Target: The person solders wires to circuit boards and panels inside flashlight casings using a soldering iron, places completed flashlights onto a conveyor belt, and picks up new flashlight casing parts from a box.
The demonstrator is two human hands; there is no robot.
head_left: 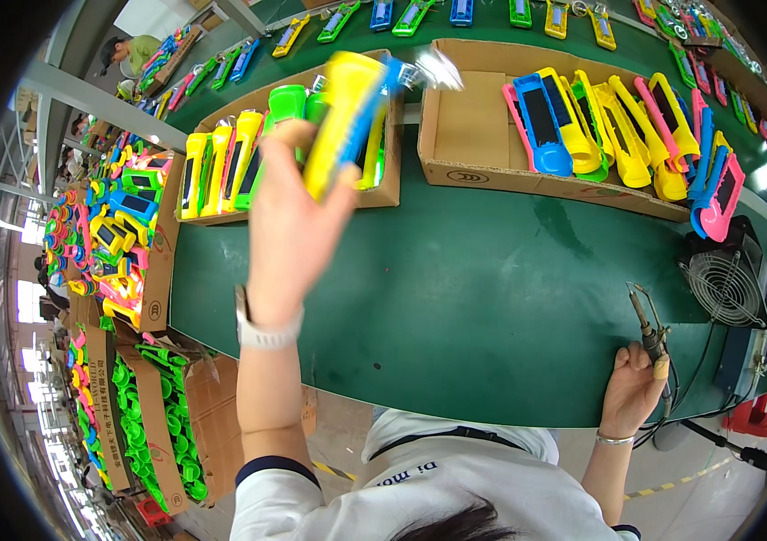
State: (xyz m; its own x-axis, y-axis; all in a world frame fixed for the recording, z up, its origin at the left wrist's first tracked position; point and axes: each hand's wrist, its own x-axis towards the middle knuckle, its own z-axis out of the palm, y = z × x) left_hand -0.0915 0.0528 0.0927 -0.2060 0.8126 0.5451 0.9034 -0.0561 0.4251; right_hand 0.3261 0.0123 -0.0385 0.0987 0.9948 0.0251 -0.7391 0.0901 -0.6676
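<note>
Here the left hand point(289, 230) is raised over the green desk point(474, 298), its fingers closed around a yellow plastic torch with a blue strip point(347, 117), which it holds tilted, upper end toward one o'clock, blurred by motion. The torch hangs above the near edge of a shallow cardboard box point(374, 194) at eleven o'clock from the desk's middle; in that box stand yellow and green torches point(230, 162) side by side. A pale watch strap point(266, 334) circles the left wrist.

At four o'clock the right hand point(631, 392) rests on the near edge of the desk, fingers wrapped around the handle of a soldering iron point(647, 329) whose tip points up and away toward twelve o'clock. Just beyond it, at three o'clock, sits a small black fan with a wire grille point(726, 284), with dark cables trailing below it.

At one o'clock a second cardboard box point(474, 126) holds a row of torch half-shells point(618, 126) in blue, yellow, pink and green, crowded toward its right end while its left part shows bare cardboard. More coloured shells lie in a line along the far side of the desk point(410, 16). At nine o'clock, off the desk, open cartons hold mixed coloured parts point(118, 239), and at seven o'clock another carton is full of green round pieces point(172, 424). Another person point(136, 52) is at the far end, at eleven o'clock.
</note>
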